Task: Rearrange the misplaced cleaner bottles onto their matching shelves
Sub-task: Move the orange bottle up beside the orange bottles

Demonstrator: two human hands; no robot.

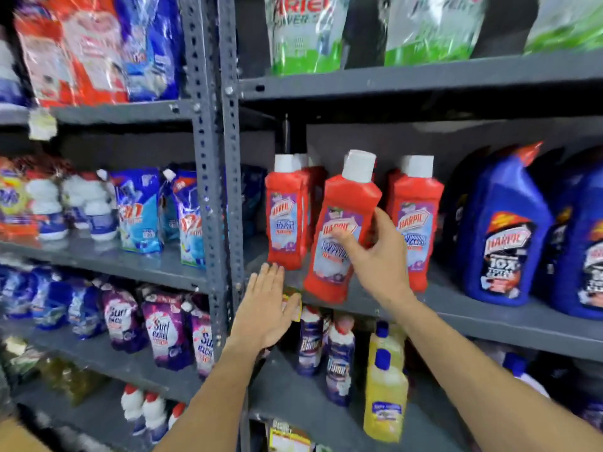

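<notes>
Head view: a grey metal rack seen from in front and slightly above, both bare forearms reaching in.
Held bottle: a red Harpic bottle with a white cap, at the front edge of the middle shelf, its base at or just over the shelf lip; I cannot tell if it rests there.
Axis: long axis near upright, tilted so the cap leans right and the base swings left; the label faces the camera.
Right hand: the right hand wraps the bottle's lower right side, thumb across the label, fingers curled behind it.
Left hand: the left hand is flat and spread, palm forward, holding nothing, just below and left of the bottle at the shelf edge, over a small yellow price tag.
Neighbours: standing red Harpic bottles on the left and another red one on the right, close on both sides; blue Harpic bottles further right, reading "10X".
Above: green and white Ariel pouches.
Below: purple bottles and yellow bottles with blue caps.
Left bay: Surf Excel pouches; blue pouches above them, their writing blurred.
Divider: a perforated upright post separates the bays.
</notes>
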